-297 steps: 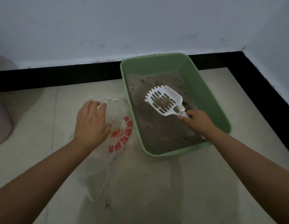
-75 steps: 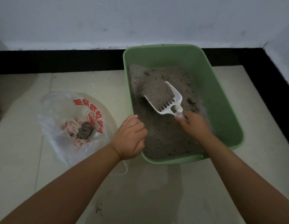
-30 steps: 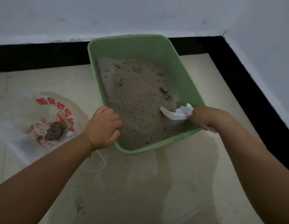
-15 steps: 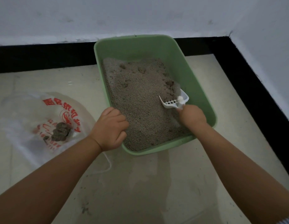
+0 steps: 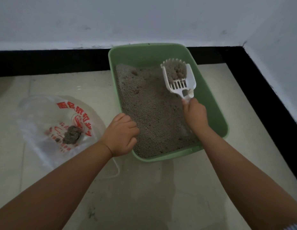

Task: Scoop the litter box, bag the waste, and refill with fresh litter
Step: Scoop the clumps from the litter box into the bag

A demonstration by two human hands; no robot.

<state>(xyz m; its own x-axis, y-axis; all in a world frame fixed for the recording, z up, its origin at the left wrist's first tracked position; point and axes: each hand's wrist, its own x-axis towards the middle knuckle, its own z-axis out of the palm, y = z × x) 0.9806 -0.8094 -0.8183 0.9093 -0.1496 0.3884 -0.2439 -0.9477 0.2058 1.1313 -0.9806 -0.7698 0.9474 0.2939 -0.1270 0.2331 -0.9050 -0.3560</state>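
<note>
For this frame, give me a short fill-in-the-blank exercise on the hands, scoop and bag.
1. The right hand holds the white scoop by its ____.
2. The left hand grips the ____ rim of the green litter box.
3. The plastic bag, printed in ____, holds a clump.

Missing: handle; left; red

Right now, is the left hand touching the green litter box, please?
Touching: the head view shows the left hand with fingers curled over the near left rim of the litter box.
</note>
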